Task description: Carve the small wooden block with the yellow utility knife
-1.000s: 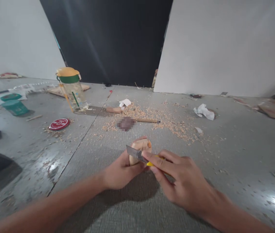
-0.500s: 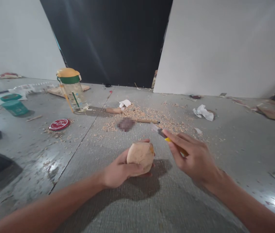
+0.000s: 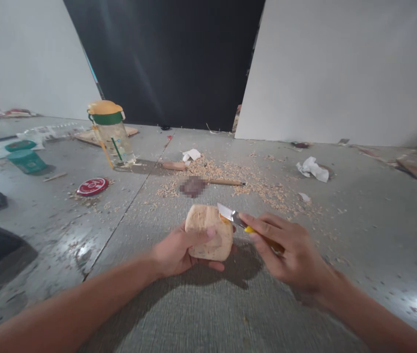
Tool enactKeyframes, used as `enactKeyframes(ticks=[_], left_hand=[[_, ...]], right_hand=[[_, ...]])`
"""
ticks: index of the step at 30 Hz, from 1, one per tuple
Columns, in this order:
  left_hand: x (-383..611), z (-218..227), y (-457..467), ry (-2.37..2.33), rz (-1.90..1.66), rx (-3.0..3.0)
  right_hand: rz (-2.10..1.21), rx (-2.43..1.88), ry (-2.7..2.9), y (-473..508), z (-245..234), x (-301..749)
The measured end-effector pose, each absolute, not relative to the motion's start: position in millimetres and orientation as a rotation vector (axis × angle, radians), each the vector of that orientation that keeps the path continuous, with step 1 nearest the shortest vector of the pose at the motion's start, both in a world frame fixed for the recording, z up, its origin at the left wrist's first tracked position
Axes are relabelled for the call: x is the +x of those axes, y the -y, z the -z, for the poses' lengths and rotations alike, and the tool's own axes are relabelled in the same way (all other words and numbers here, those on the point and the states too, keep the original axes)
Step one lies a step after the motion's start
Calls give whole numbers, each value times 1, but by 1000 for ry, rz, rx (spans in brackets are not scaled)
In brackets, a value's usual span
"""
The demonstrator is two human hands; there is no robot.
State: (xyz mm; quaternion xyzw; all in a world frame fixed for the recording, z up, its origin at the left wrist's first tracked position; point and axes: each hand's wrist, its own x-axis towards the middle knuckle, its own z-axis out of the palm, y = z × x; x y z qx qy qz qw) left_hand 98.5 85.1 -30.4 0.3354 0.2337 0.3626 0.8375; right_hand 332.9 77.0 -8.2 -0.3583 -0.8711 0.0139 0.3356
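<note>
My left hand (image 3: pixel 179 250) is wrapped round a pale, rounded block of wood (image 3: pixel 208 247), its thumb lying across the near face and fingers beneath. In my right hand (image 3: pixel 289 245) is a yellow utility knife (image 3: pixel 247 228), gripped by the handle. Its blade rests at the block's upper right corner, where a small orange-yellow patch shows. Beyond the block lies a thin wooden-handled tool (image 3: pixel 226 182) with a dark tip. A blurred brownish lump (image 3: pixel 193 187) sits at its left end.
Wood chips (image 3: pixel 226 169) are strewn over the grey floor. A bottle with a yellow lid (image 3: pixel 112 132), a red round lid (image 3: pixel 92 186) and a teal cup (image 3: pixel 27 161) stand or lie to the left. Crumpled paper (image 3: pixel 313 169) is at right. Panels rise behind.
The knife blade has come left and down onto the block's upper right corner. My left hand has turned the block, so more of its broad face shows.
</note>
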Motion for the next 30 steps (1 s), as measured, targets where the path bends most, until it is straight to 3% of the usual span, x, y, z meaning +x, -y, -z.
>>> enactKeyframes(ticks=[30], left_hand=[[100, 25, -83, -510, -684, 942]], right_hand=[[154, -881, 2627, -63, -9, 358]])
